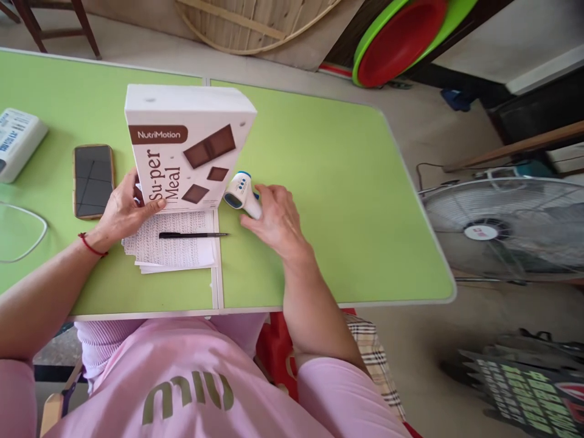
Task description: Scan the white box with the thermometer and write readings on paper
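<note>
My left hand [125, 210] grips the lower left edge of a white box [157, 164] printed "NutriMotion Su-per Meal", its thumb on the front and its other fingers behind. The box stands upright, its front facing me. To its right, my right hand [278, 219] is closed around the handle of a white and blue infrared thermometer [241, 193]; some fingertips are hidden. The thermometer's small screen is turned up toward me. Below the box lie handwritten sheets of paper [177, 252] with a black pen [191, 235] across them.
On the green table [347, 213], a smartphone [93, 179] lies left of my left hand. Farther left are a white device [20, 143] and a white cable [43, 234]. A floor fan [502, 228] stands past the table's right edge.
</note>
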The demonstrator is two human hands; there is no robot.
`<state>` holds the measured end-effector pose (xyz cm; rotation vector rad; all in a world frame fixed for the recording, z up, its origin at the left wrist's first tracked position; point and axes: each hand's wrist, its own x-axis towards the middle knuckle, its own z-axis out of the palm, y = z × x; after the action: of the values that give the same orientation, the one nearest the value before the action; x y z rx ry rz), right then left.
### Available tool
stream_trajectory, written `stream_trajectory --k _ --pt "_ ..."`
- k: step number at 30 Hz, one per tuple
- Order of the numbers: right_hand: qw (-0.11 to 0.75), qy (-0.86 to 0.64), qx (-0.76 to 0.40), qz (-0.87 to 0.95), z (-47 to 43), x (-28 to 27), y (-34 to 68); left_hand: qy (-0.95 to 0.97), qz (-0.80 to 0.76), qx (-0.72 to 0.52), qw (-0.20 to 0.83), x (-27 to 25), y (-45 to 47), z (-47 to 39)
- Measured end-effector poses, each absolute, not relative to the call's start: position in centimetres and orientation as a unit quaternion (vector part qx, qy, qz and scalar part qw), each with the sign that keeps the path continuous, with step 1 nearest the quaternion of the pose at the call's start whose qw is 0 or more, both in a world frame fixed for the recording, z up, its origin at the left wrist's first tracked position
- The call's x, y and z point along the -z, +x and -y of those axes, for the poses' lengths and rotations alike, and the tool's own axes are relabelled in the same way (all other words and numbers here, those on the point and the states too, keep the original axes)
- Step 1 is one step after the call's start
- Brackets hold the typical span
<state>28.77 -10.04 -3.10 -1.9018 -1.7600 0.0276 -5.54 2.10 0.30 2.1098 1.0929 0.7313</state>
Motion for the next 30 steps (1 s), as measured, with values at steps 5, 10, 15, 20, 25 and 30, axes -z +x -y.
stream_trajectory --k 5,10,15,20,25,30 --pt "0.287 -0.752 -0.076 0.589 9.2 4.3 29.3 0.776 -0.431 -0.286 0.360 -0.6 -5.4 -1.8" --pt "0.575 -0.599 -0.172 0.530 9.8 2.1 26.7 0.737 -0.430 -0.317 0.414 -1.0 -4.7 -1.5" --pt "0.558 -0.473 -0.419 0.539 11.8 0.6 22.1 0.717 -0.418 -0.339 0.442 -1.3 -4.5 -1.3" --pt "0.503 -0.487 -0.530 0.478 11.8 0.8 19.7 0.737 -0.398 -0.342 0.426 -1.1 -4.4 -1.5" --pt "0.514 -0.487 -0.542 0.453 11.1 0.5 18.9 0.748 -0.386 -0.343 0.417 -0.9 -4.5 -1.6" --pt "0.515 -0.490 -0.552 0.436 11.3 0.1 18.4 0.765 -0.390 -0.336 0.387 -0.7 -4.5 -1.6"
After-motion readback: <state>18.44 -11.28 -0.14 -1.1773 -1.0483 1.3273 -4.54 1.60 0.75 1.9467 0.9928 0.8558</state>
